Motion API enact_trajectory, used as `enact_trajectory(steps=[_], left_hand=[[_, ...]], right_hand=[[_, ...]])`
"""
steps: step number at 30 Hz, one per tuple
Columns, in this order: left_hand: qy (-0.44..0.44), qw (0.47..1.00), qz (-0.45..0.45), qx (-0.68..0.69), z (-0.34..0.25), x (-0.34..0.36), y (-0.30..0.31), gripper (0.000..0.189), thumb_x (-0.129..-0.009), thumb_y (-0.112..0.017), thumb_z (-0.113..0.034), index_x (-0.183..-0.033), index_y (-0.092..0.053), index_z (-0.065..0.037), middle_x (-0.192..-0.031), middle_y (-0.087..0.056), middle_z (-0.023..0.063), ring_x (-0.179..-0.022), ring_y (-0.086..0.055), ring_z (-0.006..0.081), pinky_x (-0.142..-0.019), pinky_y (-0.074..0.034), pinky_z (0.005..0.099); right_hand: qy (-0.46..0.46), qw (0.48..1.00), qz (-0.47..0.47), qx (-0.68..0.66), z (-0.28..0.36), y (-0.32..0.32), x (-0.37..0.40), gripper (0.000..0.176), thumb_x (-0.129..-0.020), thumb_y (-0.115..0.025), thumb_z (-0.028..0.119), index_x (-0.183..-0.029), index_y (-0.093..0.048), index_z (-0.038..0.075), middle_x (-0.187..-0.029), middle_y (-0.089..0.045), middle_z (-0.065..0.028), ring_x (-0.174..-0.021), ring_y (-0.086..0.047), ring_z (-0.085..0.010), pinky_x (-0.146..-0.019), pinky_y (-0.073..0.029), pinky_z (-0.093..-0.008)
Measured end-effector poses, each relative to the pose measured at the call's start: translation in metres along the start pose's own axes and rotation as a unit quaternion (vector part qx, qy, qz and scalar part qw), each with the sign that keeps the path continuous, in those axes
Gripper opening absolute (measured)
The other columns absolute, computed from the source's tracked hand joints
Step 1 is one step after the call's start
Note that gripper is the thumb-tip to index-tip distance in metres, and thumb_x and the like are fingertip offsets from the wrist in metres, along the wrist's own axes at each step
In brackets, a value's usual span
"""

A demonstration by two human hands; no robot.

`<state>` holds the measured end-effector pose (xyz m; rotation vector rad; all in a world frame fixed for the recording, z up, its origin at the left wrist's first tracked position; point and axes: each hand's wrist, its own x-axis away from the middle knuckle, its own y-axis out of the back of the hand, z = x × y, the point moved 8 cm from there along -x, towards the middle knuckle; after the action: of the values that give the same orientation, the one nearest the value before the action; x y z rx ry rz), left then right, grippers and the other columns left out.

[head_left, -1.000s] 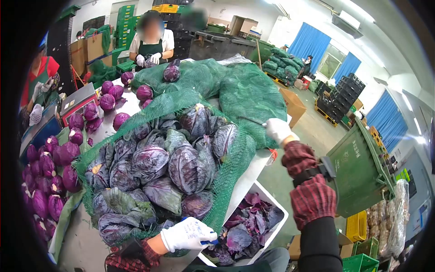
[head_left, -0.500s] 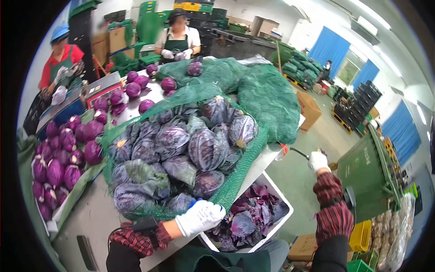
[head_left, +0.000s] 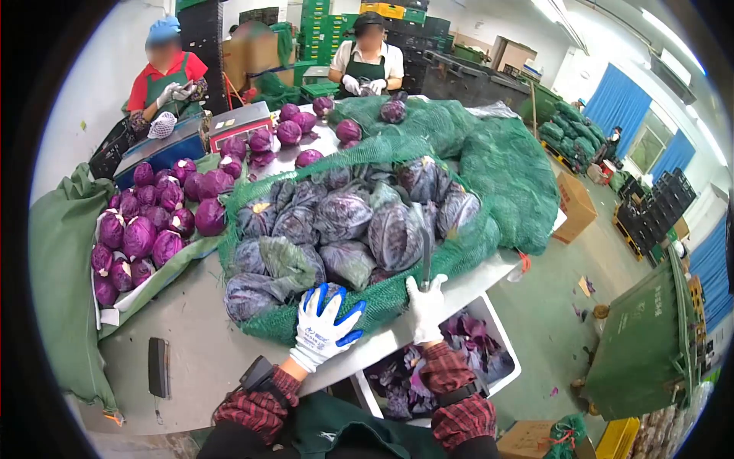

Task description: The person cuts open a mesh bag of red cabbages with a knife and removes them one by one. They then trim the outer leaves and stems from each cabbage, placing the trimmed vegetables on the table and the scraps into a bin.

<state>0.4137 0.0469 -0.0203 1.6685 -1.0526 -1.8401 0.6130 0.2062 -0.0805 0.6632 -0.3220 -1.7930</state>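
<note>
A green net sack lies cut wide on the steel table, showing several red cabbages with dark outer leaves. My left hand, in a white glove with blue fingertips, reaches with spread fingers toward the sack's near edge. My right hand, in a white glove, grips a knife whose blade points up over the netting beside a cabbage.
Trimmed purple cabbages fill a tray at the left. A white tub of loose leaves stands below the table edge. A black phone lies on the table. Two people work across the table. Green bin at right.
My right hand swung the knife in from the far right to the sack's near edge. My left hand let go of the netting and spread its fingers. The view shifted right.
</note>
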Motion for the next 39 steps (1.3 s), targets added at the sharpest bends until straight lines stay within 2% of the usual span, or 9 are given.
enact_trajectory(steps=[2, 10, 14, 16, 19, 24, 28, 34, 39], left_hand=[[-0.030, 0.998, -0.049, -0.011, 0.006, -0.005, -0.005, 0.047, -0.072, -0.067, -0.050, -0.115, -0.067, -0.030, -0.128, -0.050, 0.0131, -0.121, -0.041, 0.0435, -0.096, -0.036, 0.0625], [-0.003, 1.000, -0.024, -0.017, 0.067, -0.059, -0.059, 0.055, -0.074, -0.064, -0.052, -0.125, -0.061, -0.031, -0.127, -0.053, 0.0130, -0.121, -0.041, 0.0429, -0.100, -0.032, 0.0604], [0.083, 0.996, 0.037, -0.008, 0.074, -0.081, -0.056, 0.085, -0.066, -0.077, -0.040, -0.142, -0.042, -0.027, -0.125, -0.053, 0.0089, -0.121, -0.043, 0.0328, -0.105, -0.028, 0.0544], [0.007, 0.998, 0.062, 0.003, 0.043, -0.077, -0.039, 0.085, -0.065, -0.077, -0.035, -0.142, -0.042, -0.023, -0.116, -0.056, 0.0069, -0.116, -0.046, 0.0305, -0.105, -0.028, 0.0541], [-0.015, 0.986, 0.165, 0.010, 0.006, -0.048, -0.062, 0.058, -0.077, -0.066, -0.033, -0.130, -0.053, -0.014, -0.092, -0.062, 0.0061, -0.093, -0.059, 0.0251, -0.086, -0.041, 0.0441], [0.046, 0.983, 0.145, 0.099, -0.046, -0.002, -0.050, 0.040, -0.086, -0.055, -0.029, -0.123, -0.057, -0.012, -0.084, -0.065, 0.0105, -0.076, -0.064, 0.0276, -0.068, -0.047, 0.0439], [0.048, 0.984, 0.132, 0.109, -0.059, 0.004, -0.041, 0.034, -0.083, -0.056, -0.024, -0.114, -0.060, -0.011, -0.084, -0.062, 0.0098, -0.078, -0.059, 0.0286, -0.069, -0.045, 0.0432], [0.017, 0.975, 0.185, 0.120, -0.026, 0.049, -0.045, 0.036, -0.081, -0.058, -0.031, -0.111, -0.059, -0.011, -0.092, -0.061, 0.0097, -0.089, -0.056, 0.0306, -0.083, -0.041, 0.0451], [0.073, 0.975, 0.210, 0.018, 0.043, 0.081, -0.006, 0.029, -0.081, -0.060, -0.031, -0.104, -0.062, -0.014, -0.092, -0.060, 0.0082, -0.091, -0.055, 0.0277, -0.083, -0.039, 0.0449]], right_hand=[[-0.086, 0.996, 0.008, 0.000, 0.012, 0.003, -0.003, 0.064, -0.084, -0.067, 0.037, -0.121, -0.044, -0.009, -0.079, -0.064, -0.0209, -0.074, -0.064, -0.0355, -0.070, -0.049, -0.0409], [-0.032, 0.989, -0.040, 0.136, 0.011, -0.029, -0.063, 0.046, -0.085, -0.063, 0.038, -0.104, -0.048, 0.000, -0.091, -0.059, -0.0254, -0.075, -0.064, -0.0440, -0.068, -0.053, -0.0498], [-0.066, 0.990, 0.102, -0.074, 0.006, 0.007, -0.052, 0.047, -0.081, -0.069, 0.040, -0.097, -0.055, -0.002, -0.085, -0.062, -0.0197, -0.072, -0.062, -0.0319, -0.070, -0.051, -0.0393], [-0.025, 0.998, 0.019, -0.045, 0.001, 0.044, -0.045, 0.043, -0.083, -0.069, 0.035, -0.101, -0.055, -0.001, -0.084, -0.061, -0.0144, -0.074, -0.058, -0.0241, -0.071, -0.049, -0.0362], [0.139, 0.986, -0.086, 0.009, 0.007, 0.085, -0.036, 0.040, -0.087, -0.065, 0.023, -0.116, -0.049, 0.001, -0.086, -0.060, -0.0125, -0.075, -0.060, -0.0249, -0.071, -0.050, -0.0384], [0.117, 0.988, -0.011, 0.102, 0.022, 0.103, 0.002, 0.041, -0.088, -0.062, 0.023, -0.121, -0.050, 0.002, -0.095, -0.064, -0.0180, -0.077, -0.064, -0.0342, -0.067, -0.051, -0.0410], [0.116, 0.961, 0.090, 0.235, -0.023, 0.079, 0.067, 0.025, -0.088, -0.059, 0.024, -0.097, -0.052, 0.002, -0.072, -0.063, -0.0224, -0.065, -0.063, -0.0427, -0.059, -0.051, -0.0508], [0.022, 0.956, 0.122, 0.266, -0.118, 0.113, 0.149, 0.017, -0.087, -0.056, 0.018, -0.093, -0.051, 0.003, -0.070, -0.063, -0.0235, -0.066, -0.063, -0.0424, -0.058, -0.050, -0.0510], [-0.016, 0.961, 0.130, 0.243, -0.052, 0.130, 0.154, 0.022, -0.089, -0.055, 0.024, -0.097, -0.053, 0.004, -0.074, -0.063, -0.0237, -0.072, -0.064, -0.0418, -0.062, -0.051, -0.0507]])
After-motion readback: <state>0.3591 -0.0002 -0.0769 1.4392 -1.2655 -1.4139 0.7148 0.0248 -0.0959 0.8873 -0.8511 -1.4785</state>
